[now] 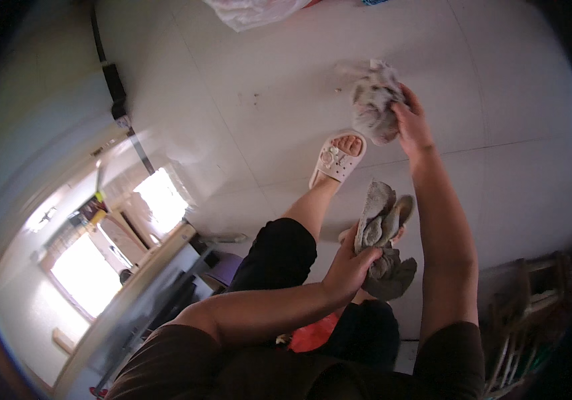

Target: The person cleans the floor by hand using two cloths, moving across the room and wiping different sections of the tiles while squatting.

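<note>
My right hand [413, 125] is stretched out over the pale tiled floor [286, 130] and grips a crumpled grey-and-white cloth [377, 102], blurred and marked with dark patches. Nearer my body, my left hand [351, 265] clutches a second bunched grey cloth [383, 245] whose folds stick up above the thumb. That cloth hangs in front of my other foot, which is mostly hidden. One foot in a light perforated slide sandal [338, 157] stands on the floor between the two cloths.
A white plastic bag [258, 12] lies at the top edge. Below my arms shows a red plastic bag [313, 334]. A wooden chair or rack [536, 300] stands lower right. On the left are a long counter [116, 295] and bright windows [88, 275]. Small crumbs [337, 90] dot the floor.
</note>
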Demonstrator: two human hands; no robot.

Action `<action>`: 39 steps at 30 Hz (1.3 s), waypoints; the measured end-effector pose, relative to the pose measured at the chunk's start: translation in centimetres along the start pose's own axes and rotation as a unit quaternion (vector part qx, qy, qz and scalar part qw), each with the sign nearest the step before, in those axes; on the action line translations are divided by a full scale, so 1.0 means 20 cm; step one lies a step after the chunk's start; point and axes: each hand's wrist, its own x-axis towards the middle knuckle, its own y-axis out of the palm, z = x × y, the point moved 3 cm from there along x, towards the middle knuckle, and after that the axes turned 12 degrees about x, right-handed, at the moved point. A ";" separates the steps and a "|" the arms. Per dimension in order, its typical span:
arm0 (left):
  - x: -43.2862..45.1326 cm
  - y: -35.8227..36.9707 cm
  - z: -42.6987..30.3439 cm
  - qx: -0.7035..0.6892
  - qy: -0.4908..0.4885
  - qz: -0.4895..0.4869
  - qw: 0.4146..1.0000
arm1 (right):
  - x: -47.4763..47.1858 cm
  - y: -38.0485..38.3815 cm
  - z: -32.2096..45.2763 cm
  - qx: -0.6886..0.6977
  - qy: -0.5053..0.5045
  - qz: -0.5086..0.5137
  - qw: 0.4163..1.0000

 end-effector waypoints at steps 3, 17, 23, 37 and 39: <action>0.02 -0.01 0.17 -0.045 0.021 0.011 0.999 | -0.25 -0.13 0.19 0.059 -0.026 -0.063 0.996; -0.48 -0.37 0.34 -0.236 0.074 -0.048 0.968 | -1.28 -0.28 0.46 -0.099 0.020 -0.230 0.968; -0.40 -0.66 0.37 -0.283 0.016 -0.059 0.957 | -1.31 -0.07 0.37 -0.142 0.009 -0.245 0.959; -0.26 -2.09 0.03 -0.341 0.140 -0.254 0.894 | -0.72 0.31 0.16 -0.337 -0.002 -0.245 0.909; -0.21 -2.29 0.05 -0.307 0.121 -0.317 0.889 | -0.50 0.32 0.12 -0.379 -0.003 -0.252 0.890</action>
